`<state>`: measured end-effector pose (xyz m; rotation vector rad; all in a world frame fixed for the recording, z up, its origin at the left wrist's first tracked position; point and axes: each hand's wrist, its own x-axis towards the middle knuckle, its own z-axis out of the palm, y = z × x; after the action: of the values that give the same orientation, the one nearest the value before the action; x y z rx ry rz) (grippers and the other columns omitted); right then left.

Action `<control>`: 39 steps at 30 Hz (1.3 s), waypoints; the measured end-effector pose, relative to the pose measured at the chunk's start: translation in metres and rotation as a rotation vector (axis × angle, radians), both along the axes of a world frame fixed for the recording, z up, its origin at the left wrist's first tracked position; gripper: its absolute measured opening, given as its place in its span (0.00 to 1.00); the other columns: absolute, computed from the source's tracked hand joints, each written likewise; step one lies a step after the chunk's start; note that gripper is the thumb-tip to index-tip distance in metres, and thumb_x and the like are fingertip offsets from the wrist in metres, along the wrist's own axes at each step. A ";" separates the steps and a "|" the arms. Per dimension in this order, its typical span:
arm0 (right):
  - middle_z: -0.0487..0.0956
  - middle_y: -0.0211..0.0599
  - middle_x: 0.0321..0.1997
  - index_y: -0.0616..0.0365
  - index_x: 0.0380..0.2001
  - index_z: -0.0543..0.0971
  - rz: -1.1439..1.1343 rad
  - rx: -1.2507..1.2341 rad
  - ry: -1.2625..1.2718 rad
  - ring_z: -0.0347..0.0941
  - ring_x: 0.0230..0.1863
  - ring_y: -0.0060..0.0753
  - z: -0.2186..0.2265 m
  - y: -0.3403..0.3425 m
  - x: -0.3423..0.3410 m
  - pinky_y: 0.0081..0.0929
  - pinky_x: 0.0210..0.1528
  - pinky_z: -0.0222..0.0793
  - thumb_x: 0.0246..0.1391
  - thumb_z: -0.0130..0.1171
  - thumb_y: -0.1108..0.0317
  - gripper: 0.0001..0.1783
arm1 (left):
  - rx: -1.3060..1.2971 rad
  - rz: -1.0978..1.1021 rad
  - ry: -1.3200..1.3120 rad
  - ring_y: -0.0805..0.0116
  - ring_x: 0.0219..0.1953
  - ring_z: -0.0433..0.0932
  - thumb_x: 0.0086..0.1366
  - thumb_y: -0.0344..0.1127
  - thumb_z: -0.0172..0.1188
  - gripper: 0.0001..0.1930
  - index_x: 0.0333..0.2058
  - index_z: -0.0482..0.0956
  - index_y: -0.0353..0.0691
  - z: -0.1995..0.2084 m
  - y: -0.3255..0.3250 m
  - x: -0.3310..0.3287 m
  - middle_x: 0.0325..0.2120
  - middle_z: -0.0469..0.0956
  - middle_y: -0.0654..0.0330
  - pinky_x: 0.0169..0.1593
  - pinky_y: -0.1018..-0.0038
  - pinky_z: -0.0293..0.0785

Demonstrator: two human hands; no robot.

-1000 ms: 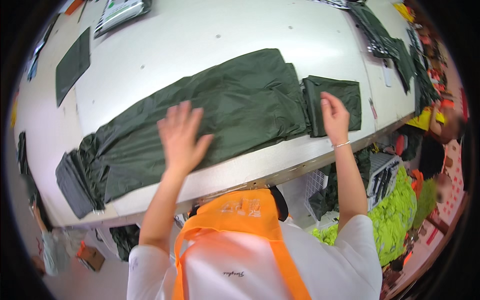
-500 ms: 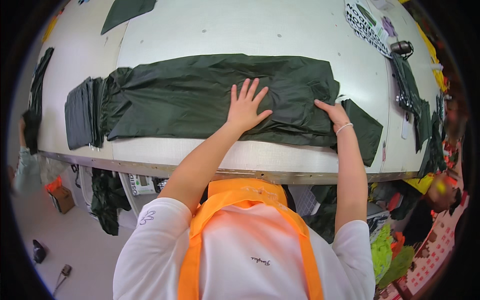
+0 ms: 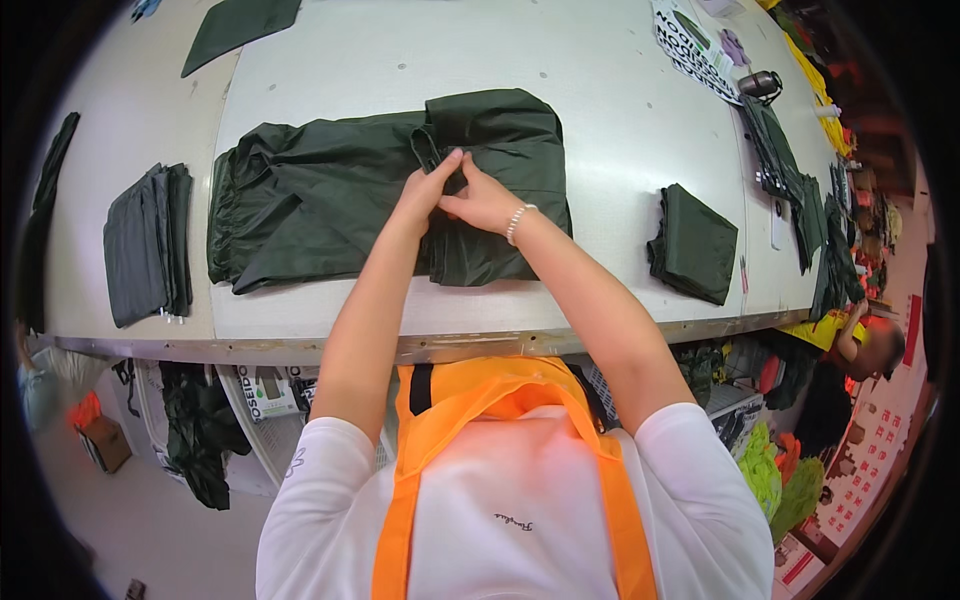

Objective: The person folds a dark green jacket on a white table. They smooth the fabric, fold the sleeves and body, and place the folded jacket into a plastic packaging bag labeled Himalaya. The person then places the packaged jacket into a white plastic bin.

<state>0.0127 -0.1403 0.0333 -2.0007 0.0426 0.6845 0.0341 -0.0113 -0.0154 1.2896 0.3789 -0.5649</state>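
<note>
a pale table [image 3: 330, 312] fills the upper part of the view, its near edge running across just in front of the person. on it, in the middle, lies a dark green cloth [image 3: 330, 200], long and creased, gathered at its left end; its right part is doubled over into a broad flap [image 3: 505, 130] whose free edge stands a little raised near the centre. an orange apron [image 3: 500, 372] shows below the table edge, over a white shirt. under the table at left hangs a rumpled dark heap [image 3: 195, 420]. the left bundle [image 3: 145, 250], folded and dark, sits just beside the cloth's gathered end, while the right bundle [image 3: 697, 245], also folded and dark, lies apart from the cloth on the other side. a flat dark piece [image 3: 240, 30] rests farther back, at upper left. both hands meet over the cloth: the left hand [image 3: 420, 197] and right hand [image 3: 487, 198] bring their fingertips together at the flap's edge. the fingers cover that spot, so i cannot tell whether either one grasps the fabric. a dark flask [image 3: 762, 84] lies at upper right. a pale bracelet [image 3: 516, 224] circles the right wrist.
</note>
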 end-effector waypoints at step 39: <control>0.76 0.55 0.48 0.67 0.49 0.74 -0.874 -1.033 -0.812 0.71 0.50 0.50 -0.049 -0.485 -0.094 0.37 0.55 0.65 0.52 0.55 0.64 0.22 | -0.019 -0.022 0.359 0.62 0.40 0.79 0.63 0.46 0.58 0.24 0.45 0.73 0.27 -0.017 0.009 0.034 0.42 0.77 0.52 0.46 0.66 0.77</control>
<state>-0.0817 -0.6248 -0.0156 -2.7051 0.8608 -0.9079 0.0676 -0.0021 -0.0323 1.1747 0.6549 -0.8195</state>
